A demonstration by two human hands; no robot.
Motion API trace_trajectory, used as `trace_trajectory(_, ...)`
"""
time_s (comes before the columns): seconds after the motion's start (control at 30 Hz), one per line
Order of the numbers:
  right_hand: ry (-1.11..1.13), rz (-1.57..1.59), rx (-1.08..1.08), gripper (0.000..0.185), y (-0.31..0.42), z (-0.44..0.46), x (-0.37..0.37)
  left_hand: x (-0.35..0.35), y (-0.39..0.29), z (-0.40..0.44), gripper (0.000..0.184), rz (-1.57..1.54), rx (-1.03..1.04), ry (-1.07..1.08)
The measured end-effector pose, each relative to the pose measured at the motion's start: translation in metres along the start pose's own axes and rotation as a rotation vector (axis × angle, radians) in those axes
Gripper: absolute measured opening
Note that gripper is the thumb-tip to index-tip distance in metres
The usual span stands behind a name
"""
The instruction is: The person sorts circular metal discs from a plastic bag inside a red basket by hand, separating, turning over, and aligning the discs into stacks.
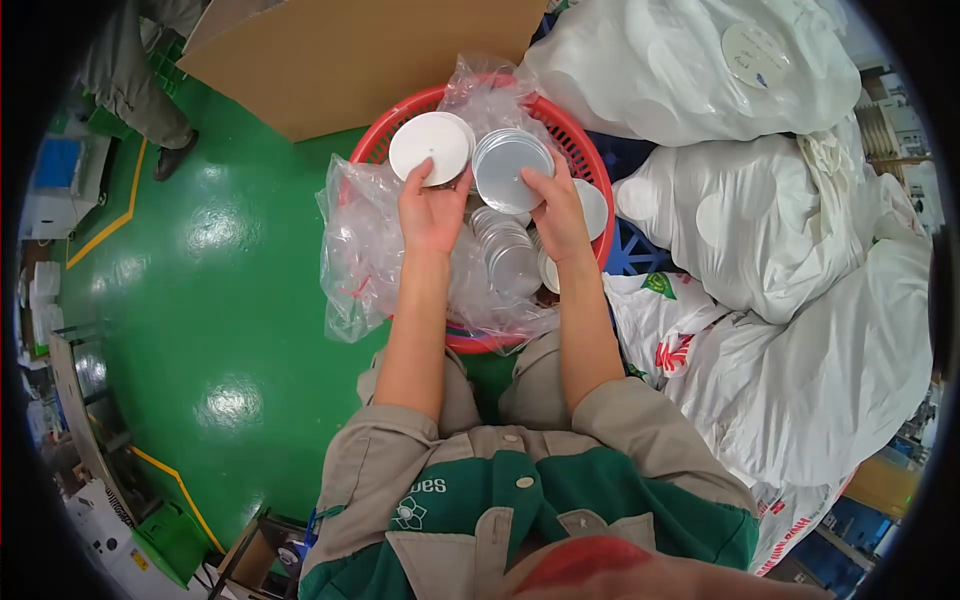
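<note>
My left hand (433,208) is closed around a white round disc (428,146), with at least one more disc behind it. In my right hand (556,205) is a stack of silver metal discs (512,172), fanned slightly at the edge. Both hands are above a red plastic basket (597,165) lined with clear plastic film (362,235). Inside the basket, below my hands, lies a row of more silver discs (507,250). A pale disc (591,208) rests near the basket's right side.
A large cardboard box (360,60) stands beyond the basket. Stuffed white sacks (750,225) are piled on the right, over a blue plastic pallet (637,250). Another person's leg (145,95) shows at the upper left, on the green floor (220,300).
</note>
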State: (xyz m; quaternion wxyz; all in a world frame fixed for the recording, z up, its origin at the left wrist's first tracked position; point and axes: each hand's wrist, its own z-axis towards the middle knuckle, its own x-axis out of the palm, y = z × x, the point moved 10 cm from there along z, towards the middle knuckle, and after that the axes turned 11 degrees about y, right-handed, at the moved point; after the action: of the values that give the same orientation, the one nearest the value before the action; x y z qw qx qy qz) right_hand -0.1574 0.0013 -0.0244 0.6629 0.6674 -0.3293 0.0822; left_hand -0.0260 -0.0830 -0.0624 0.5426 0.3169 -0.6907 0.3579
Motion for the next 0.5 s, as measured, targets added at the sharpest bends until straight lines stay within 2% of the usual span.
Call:
trace_trajectory(0.03, -0.001, 0.135, 0.005, 0.050, -0.006, 0.002, -0.004, 0.011, -0.009, 0.002, 0.051, 0.217, 0.076, 0.106)
trace_trajectory(0.1, 0.009, 0.404, 0.046, 0.034, -0.015, 0.003, -0.005, 0.018, -0.019, -0.001, 0.049, 0.420, 0.152, 0.117)
trace_trajectory(0.23, 0.042, 0.441, 0.070, 0.038, -0.016, 0.001, -0.006, 0.035, -0.031, -0.008, 0.032, 0.719, 0.326, 0.151)
trace_trajectory(0.3, 0.117, 0.520, 0.077, 0.036, -0.002, -0.005, 0.012, 0.068, -0.040, -0.025, 0.022, 1.355, 0.539, 0.147)
trace_trajectory(0.37, 0.146, 0.627, 0.114, 0.038, -0.005, -0.006, 0.011, 0.091, -0.035, -0.033, 0.020, 1.426, 0.596, 0.250)
trace_trajectory(0.4, 0.235, 0.717, 0.146, 0.040, -0.010, -0.005, 0.013, 0.111, -0.030, -0.043, 0.020, 1.566, 0.646, 0.291)
trace_trajectory(0.43, 0.293, 0.730, 0.188, 0.035, -0.015, -0.004, 0.013, 0.124, -0.021, -0.049, 0.016, 1.619, 0.672, 0.424)
trace_trajectory(0.5, 0.255, 0.656, 0.223, 0.036, -0.024, -0.007, 0.001, 0.136, -0.008, -0.056, 0.015, 1.685, 0.693, 0.547)
